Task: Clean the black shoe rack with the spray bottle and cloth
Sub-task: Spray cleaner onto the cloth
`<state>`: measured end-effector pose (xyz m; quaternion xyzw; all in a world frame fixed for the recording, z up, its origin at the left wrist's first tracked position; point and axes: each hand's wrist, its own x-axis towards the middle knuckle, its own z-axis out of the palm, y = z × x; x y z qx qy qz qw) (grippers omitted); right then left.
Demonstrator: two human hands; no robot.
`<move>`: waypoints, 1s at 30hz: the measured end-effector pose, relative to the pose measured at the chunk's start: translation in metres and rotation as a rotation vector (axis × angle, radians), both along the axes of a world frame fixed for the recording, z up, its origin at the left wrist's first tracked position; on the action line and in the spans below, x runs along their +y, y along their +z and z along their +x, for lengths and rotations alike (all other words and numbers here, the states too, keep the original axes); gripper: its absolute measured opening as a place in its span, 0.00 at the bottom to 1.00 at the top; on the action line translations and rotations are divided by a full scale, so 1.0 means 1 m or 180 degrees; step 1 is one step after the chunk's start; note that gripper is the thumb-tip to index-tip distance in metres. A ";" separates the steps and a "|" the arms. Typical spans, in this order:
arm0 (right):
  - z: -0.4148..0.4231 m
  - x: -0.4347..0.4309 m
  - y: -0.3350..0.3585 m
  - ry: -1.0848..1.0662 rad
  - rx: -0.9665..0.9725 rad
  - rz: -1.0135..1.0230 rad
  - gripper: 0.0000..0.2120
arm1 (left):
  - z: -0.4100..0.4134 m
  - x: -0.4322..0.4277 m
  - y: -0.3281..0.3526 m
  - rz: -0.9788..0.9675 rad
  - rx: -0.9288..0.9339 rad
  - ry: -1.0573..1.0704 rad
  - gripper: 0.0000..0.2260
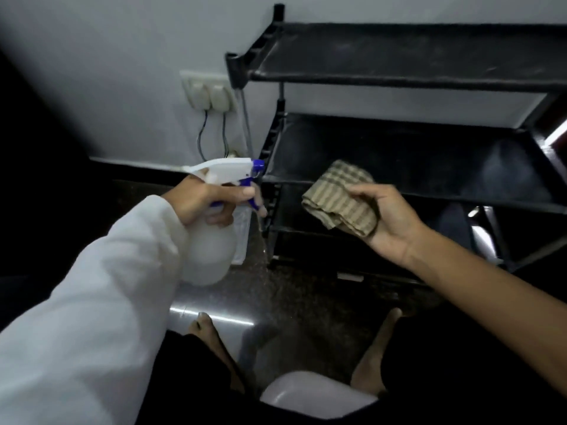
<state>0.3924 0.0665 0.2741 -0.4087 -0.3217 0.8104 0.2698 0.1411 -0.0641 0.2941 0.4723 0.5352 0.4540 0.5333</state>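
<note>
The spray bottle point(211, 250) is grasped by the left hand point(208, 200): the fingers are curled round its neck and one finger lies on the blue trigger point(253, 197). The nozzle is directed from this grip toward the left end of the black shoe rack point(399, 72), which stands just ahead of it. A faint streak below the nozzle may be liquid; this cannot be confirmed.

The folded checked cloth point(340, 197) is pinched between thumb and fingers of the right hand point(389, 222). Immediately beyond this grip lies the front edge of the middle shelf point(399, 161); whether cloth and shelf touch cannot be told.

Above both grips, the top shelf is marked with pale, dusty smears and is judged unwiped. A hazy patch is noted on the middle shelf, to the right of the cloth grip; mist or reflection cannot be distinguished. The lower tiers, below the cloth, are in shadow and their condition is not assessable.

Assessment: the task is judged to be at an early stage, with spraying in hand. Wiping of most surfaces appears left to do.
</note>
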 end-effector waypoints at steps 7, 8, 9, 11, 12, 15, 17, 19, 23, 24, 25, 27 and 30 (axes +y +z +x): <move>0.033 0.043 0.052 -0.0594 -0.0085 0.0563 0.18 | 0.110 0.083 0.039 0.0405 -0.0242 0.0742 0.10; 0.036 0.049 0.058 -0.0668 -0.0185 0.0627 0.18 | 0.116 0.096 0.040 0.0408 -0.0267 0.0779 0.10; 0.039 0.056 0.061 -0.0745 -0.0262 0.0649 0.19 | 0.121 0.109 0.041 0.0410 -0.0246 0.0732 0.11; 0.047 0.069 0.064 -0.0860 -0.0374 0.0666 0.20 | 0.128 0.132 0.040 0.0380 0.0036 0.0586 0.12; 0.051 0.074 0.063 -0.0915 -0.0419 0.0675 0.21 | 0.132 0.141 0.037 0.0333 0.0208 0.0538 0.11; 0.060 0.085 0.052 -0.1099 -0.0454 0.0643 0.20 | 0.138 0.158 0.025 0.0051 0.0422 0.0509 0.10; 0.062 0.089 0.042 -0.1173 -0.0429 0.0562 0.19 | 0.141 0.163 0.018 -0.0127 0.0504 0.0400 0.09; 0.060 0.092 0.033 -0.1232 -0.0399 0.0504 0.18 | 0.142 0.165 0.013 -0.0244 0.0542 0.0345 0.08; 0.059 0.092 0.017 -0.1167 -0.0296 0.0443 0.17 | 0.145 0.164 0.010 -0.0417 0.0528 0.0389 0.07; 0.061 0.091 0.013 -0.1133 -0.0257 0.0432 0.17 | 0.145 0.163 0.010 -0.0451 0.0560 0.0417 0.07; 0.062 0.091 0.010 -0.1100 -0.0225 0.0432 0.17 | 0.146 0.162 0.010 -0.0471 0.0607 0.0437 0.08; 0.065 0.090 0.006 -0.1050 -0.0183 0.0440 0.17 | 0.147 0.160 0.009 -0.0505 0.0707 0.0419 0.09; 0.070 0.088 0.006 -0.0980 -0.0269 0.0519 0.17 | 0.149 0.154 0.005 -0.0554 0.0777 0.0358 0.11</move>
